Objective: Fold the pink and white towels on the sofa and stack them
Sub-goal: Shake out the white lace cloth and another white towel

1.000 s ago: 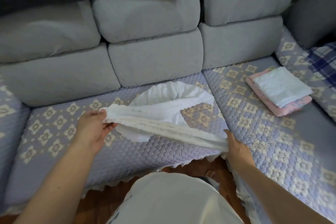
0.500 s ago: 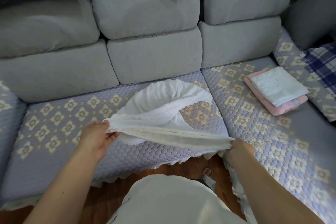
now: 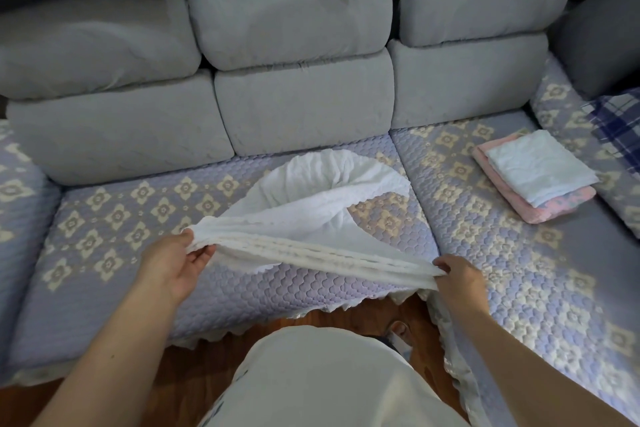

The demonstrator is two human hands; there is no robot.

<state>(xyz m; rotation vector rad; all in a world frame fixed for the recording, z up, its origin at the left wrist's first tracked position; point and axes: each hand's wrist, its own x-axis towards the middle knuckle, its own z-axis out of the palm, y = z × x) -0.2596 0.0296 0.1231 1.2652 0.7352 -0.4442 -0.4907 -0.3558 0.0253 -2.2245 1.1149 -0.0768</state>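
While both hands, left (image 3: 169, 267) and right (image 3: 459, 279), pinch the white towel's (image 3: 311, 208) near edge taut, bare sofa (image 3: 104, 218) lies left of it; folded stack (image 3: 536, 173) well right.

The checked cloth (image 3: 620, 125) runs off the right edge, and a folded white towel (image 3: 540, 170) hides most of the pink towel (image 3: 550, 210).

The person is wearing a pale cream top (image 3: 322, 381), plain and loose, bulging out at six o'clock. Small dark blue marks are showing along its seven o'clock edge, perhaps printed lettering, too blurred to read. Both forearms are showing bare, with no sleeves, and the left hand (image 3: 171, 270) and right hand (image 3: 459, 282) are wearing no rings.
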